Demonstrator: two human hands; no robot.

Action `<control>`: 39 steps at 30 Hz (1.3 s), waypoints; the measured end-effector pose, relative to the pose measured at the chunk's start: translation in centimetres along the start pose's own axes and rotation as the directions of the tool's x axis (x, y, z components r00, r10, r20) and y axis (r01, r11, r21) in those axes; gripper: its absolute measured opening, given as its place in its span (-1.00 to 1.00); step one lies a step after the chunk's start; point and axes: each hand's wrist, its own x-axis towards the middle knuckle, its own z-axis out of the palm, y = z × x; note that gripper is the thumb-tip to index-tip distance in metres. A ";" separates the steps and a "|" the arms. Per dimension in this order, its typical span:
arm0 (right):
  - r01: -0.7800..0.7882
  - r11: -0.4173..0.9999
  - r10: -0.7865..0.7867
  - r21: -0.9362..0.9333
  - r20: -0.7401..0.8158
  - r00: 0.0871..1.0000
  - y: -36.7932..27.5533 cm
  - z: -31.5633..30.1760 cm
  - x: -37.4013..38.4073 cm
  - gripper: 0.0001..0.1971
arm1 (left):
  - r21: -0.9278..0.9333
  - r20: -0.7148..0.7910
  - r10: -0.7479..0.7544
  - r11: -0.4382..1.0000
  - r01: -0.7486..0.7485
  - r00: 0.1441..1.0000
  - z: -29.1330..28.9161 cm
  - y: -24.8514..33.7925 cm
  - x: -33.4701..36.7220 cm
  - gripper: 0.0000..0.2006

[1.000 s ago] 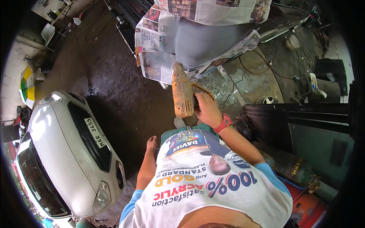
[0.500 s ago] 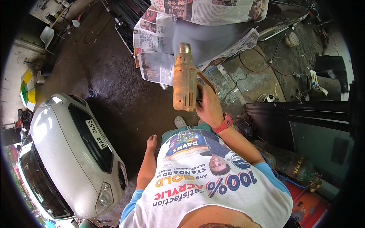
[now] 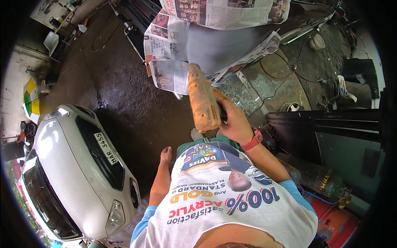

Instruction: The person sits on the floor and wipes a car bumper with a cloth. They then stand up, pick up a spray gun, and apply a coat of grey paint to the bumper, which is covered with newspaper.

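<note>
My right hand (image 3: 237,122) is wrapped round the handle of a worn orange heat gun (image 3: 202,101). The gun's nozzle is directed away from me, over the near edge of a smooth grey panel (image 3: 215,45). Newspaper sheets (image 3: 169,76) border this panel on several sides, some with a grey haze over the print. From this angle I cannot tell whether the nozzle touches anything. Low at my left side hangs my left hand (image 3: 166,154), apart from any object; its fingers are mostly hidden.
A silver-white car (image 3: 74,165) stands close on my left. To the right are a dark panel (image 3: 326,124), a gas cylinder (image 3: 326,182) and a red cabinet (image 3: 339,219). Thin hoses (image 3: 285,70) cross the stained concrete floor (image 3: 124,78) at the far right.
The heat gun has come nearer to me and tilted, its back end swinging right. My right hand and forearm have moved back with it. My left hand has hardly moved.
</note>
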 end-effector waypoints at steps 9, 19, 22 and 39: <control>0.058 0.976 -0.145 -0.212 -0.422 0.895 1.0 -2.4 -1.7 -0.48 | -0.033 -0.008 -0.003 0.999 0.002 1.000 0.2 -0.9 0.4 -0.48; 0.083 0.995 -0.092 -0.061 -0.170 0.981 2.5 -3.9 -3.2 -0.63 | -0.011 0.005 -0.085 0.996 0.086 0.996 0.4 -0.1 -0.1 -0.49; 0.119 0.963 -0.181 -0.241 -0.255 0.950 5.3 -4.3 -3.8 -0.66 | -0.005 -0.009 -0.030 1.000 0.030 1.000 -0.1 0.2 0.1 -0.49; -0.248 0.934 0.326 0.259 -0.324 0.888 10.2 -3.2 -4.9 -0.40 | -0.041 -0.005 -0.003 0.999 0.002 1.000 0.0 -1.4 -0.5 -0.48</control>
